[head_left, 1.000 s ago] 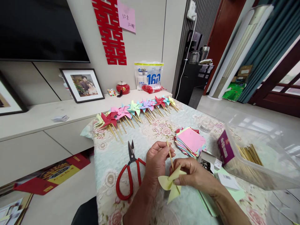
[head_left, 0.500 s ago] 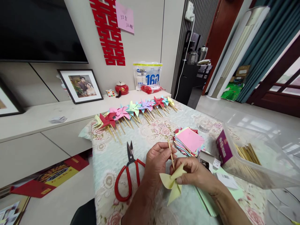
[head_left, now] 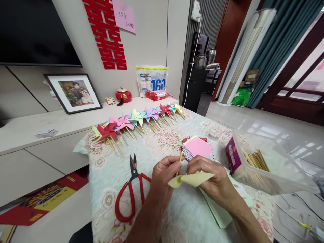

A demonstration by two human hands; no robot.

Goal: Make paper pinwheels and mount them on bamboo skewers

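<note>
Floral table [head_left: 157,143]: both hands [head_left: 164,173] pinch yellow pinwheel [head_left: 191,179].

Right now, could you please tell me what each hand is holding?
Left hand: closed on the wooden stick.
Right hand: closed on the yellow paper pinwheel.

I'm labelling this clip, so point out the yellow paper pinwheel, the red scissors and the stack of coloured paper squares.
yellow paper pinwheel [head_left: 193,179], head view, on its flat yellow blade.
red scissors [head_left: 132,199], head view, between its red handle loops.
stack of coloured paper squares [head_left: 197,147], head view, on the pink top sheet.
</note>
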